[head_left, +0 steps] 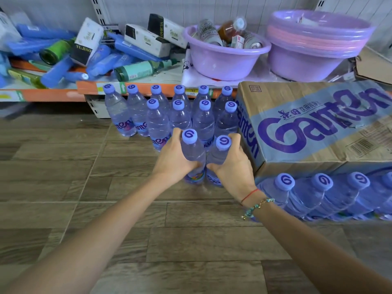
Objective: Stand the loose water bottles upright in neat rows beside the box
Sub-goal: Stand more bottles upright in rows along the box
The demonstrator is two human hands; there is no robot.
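Two upright bottles stand side by side between the left hand and right hand. Beyond the hands stand two rows of bottles. The box lies right of the right hand, with more bottles before it.

We have one view only, from a wide-angle camera worn on the head. We look forward and steeply down over both outstretched forearms onto a wood-plank floor. We sit close: the arms fill the lower frame, and a low shelf edge against the back wall closes the top. Straight lines bow toward the frame's edges. With no second view, nothing overlaps.
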